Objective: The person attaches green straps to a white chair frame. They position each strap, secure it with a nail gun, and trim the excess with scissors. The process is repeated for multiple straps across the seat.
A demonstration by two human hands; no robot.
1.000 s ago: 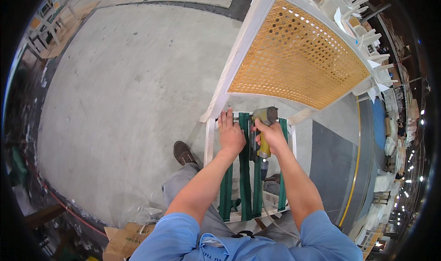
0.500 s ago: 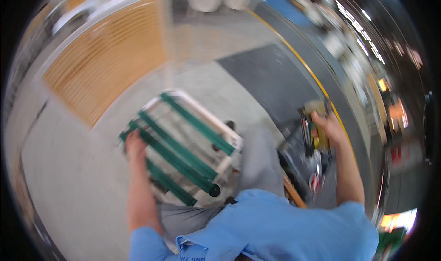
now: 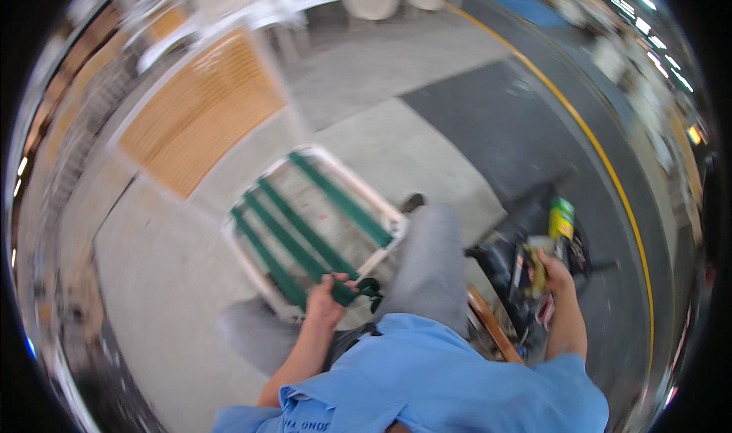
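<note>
The left hand (image 3: 324, 305) grips a soft, limp green strap (image 3: 293, 242) at the frame's (image 3: 245, 254) near edge; the right hand (image 3: 550, 269) grasps a tool (image 3: 536, 267).

Strapped frame (image 3: 313, 223) in front on lap, left hand (image 3: 324, 303) on its near edge; tool box (image 3: 534, 258) at right.

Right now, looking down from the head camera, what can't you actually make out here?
- What the right hand grips: motion blur smears it against the dark clutter beside it.
- Whether the left hand clamps or only touches the green strap on the white frame.
- The furniture along the top edge: blurred and bent by the fisheye rim.
</note>
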